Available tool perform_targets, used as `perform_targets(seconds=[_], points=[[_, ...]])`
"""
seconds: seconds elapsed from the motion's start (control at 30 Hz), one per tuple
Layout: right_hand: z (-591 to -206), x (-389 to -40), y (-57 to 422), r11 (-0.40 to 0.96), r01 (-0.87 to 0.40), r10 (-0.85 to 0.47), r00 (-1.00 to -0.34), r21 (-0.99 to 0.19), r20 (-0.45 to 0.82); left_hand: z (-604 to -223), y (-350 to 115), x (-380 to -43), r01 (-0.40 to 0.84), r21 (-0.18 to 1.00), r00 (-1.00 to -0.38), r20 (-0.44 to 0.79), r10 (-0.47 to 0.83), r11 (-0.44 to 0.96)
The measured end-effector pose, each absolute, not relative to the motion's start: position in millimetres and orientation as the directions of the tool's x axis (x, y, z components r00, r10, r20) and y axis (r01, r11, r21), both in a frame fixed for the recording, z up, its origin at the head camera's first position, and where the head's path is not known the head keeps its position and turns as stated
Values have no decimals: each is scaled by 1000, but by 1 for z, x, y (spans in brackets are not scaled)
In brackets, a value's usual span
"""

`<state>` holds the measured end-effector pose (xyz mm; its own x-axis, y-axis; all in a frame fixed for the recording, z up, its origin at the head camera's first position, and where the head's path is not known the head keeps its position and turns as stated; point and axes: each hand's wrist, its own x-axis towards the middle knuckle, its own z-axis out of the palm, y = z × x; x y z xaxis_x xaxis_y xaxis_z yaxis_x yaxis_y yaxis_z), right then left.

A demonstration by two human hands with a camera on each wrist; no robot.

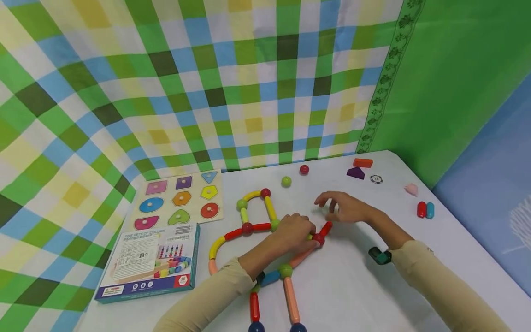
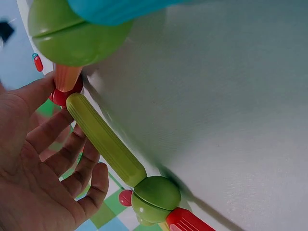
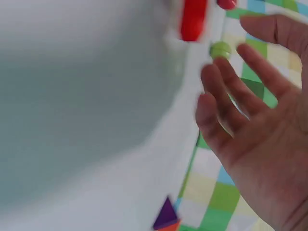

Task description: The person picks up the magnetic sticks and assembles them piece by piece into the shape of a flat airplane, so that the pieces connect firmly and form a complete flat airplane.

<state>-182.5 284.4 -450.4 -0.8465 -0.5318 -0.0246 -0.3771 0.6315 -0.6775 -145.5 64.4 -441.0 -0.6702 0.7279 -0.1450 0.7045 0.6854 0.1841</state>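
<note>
A figure of coloured rods and balls lies on the white table. My left hand (image 1: 293, 233) is over its right side and pinches a red ball (image 1: 318, 240) between thumb and forefinger. At that ball meet a salmon rod (image 2: 67, 77), a yellow-green rod (image 2: 106, 137) and a short red rod (image 1: 326, 228) pointing up and right. The yellow-green rod runs to a green ball (image 2: 156, 199). Just beyond the red rod's free end, my right hand (image 1: 346, 206) hovers with loosely bent, spread fingers, holding nothing. Part of the figure is hidden under the left hand and forearm.
On the left are a shape puzzle board (image 1: 178, 198) and a boxed bead set (image 1: 149, 263). A loose green ball (image 1: 286, 181) and red ball (image 1: 304, 169) sit at the back. Purple (image 1: 356, 173) and orange blocks (image 1: 362, 163) and short red (image 1: 421, 210) and blue rods (image 1: 430, 210) lie right.
</note>
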Motion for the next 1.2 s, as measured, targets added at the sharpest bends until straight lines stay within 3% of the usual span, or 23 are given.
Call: perform_targets(seconds=[0.27,0.57,0.97,1.2], points=[[-452,-257,238,788,-337,-390,-921,-515,5,-451,69,-143,725,190,-650,-131,749,662],[-462,-277,224,890,-293,-321,-947,-349,-26,-446,78,-136,749,170,-629,-124,767,641],[-458,-278,219,876,-272,-322,-944,-398,-65,-448,74,-143,737,157,-647,-119,753,658],[-458,-269,250,822,-305,-370,-928,-481,-44,-447,64,-149,701,183,-676,-138,724,689]])
